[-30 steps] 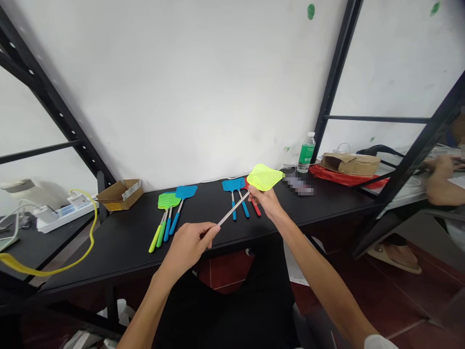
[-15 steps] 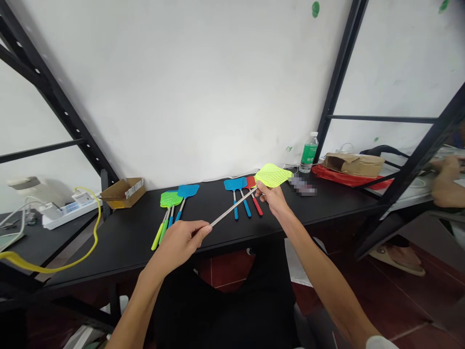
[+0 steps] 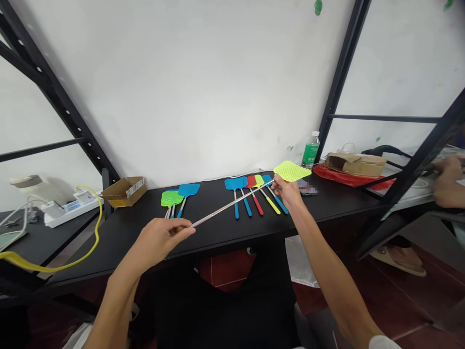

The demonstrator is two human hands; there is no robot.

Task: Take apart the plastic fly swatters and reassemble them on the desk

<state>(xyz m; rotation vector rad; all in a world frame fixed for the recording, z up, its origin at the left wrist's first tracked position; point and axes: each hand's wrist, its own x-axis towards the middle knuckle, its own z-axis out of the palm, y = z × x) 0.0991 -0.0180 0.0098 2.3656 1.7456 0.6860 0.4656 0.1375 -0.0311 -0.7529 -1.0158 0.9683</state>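
Note:
A yellow-green fly swatter (image 3: pixel 292 170) with a thin metal rod is stretched between my hands, tilted up to the right above the table. My left hand (image 3: pixel 162 242) is closed around its lower end, hiding the grip. My right hand (image 3: pixel 287 192) pinches the rod just below the mesh head. Under the rod, a row of fly swatters lies on the table: two blue ones (image 3: pixel 231 184), a red one (image 3: pixel 251 182), a yellow-green one (image 3: pixel 273 204) and another blue one (image 3: pixel 280 203). Beyond my left hand lie green swatters (image 3: pixel 171 198) and a blue swatter (image 3: pixel 189 190), their handles partly hidden.
The black table (image 3: pixel 119 237) meets a white wall. An open cardboard box (image 3: pixel 125 191), power strip (image 3: pixel 74 211) and yellow cable (image 3: pixel 97 223) are leftward. To the right stand a green-labelled bottle (image 3: pixel 310 150), a brown carton (image 3: pixel 358 164) on red plastic, and another person's arm (image 3: pixel 448 186).
My hands have moved apart, left hand down-left and right hand rightward. More of the swatter's metal rod shows between them. The yellow-green and blue swatters at the row's right end are uncovered.

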